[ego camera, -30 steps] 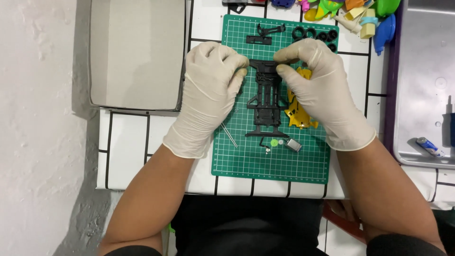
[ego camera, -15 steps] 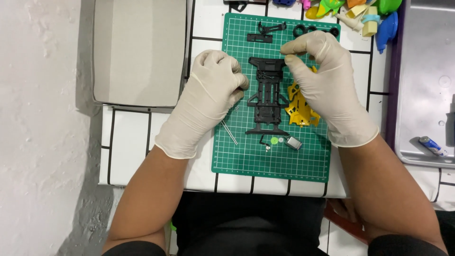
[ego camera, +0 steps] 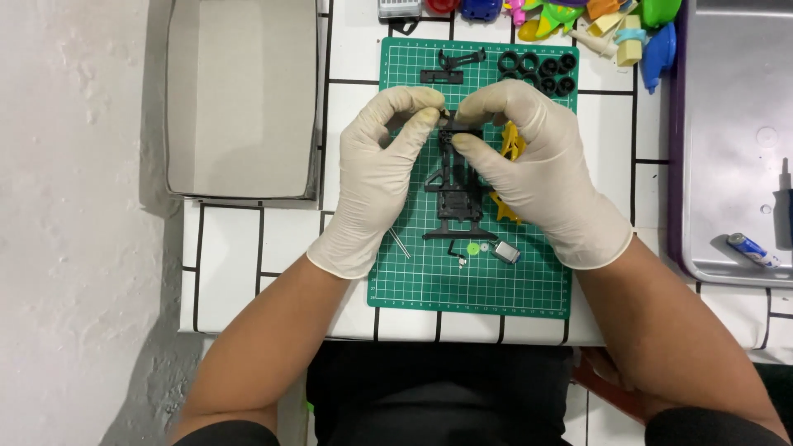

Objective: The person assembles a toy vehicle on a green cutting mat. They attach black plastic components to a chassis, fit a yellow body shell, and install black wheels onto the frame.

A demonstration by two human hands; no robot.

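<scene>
Gloved hands (ego camera: 462,165) pinching black chassis (ego camera: 456,186), green mat (ego camera: 429,281)

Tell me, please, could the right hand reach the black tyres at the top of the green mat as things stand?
Probably yes: the black tyres lie uncovered just beyond the right hand, nothing between them, though that hand now grips the black chassis.

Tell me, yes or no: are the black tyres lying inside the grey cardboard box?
No: the black tyres lie on the green cutting mat near its top right corner, while the grey cardboard box sits apart on the left.

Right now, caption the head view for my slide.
Gloved left hand and right hand hold a black chassis over a green cutting mat.
</scene>
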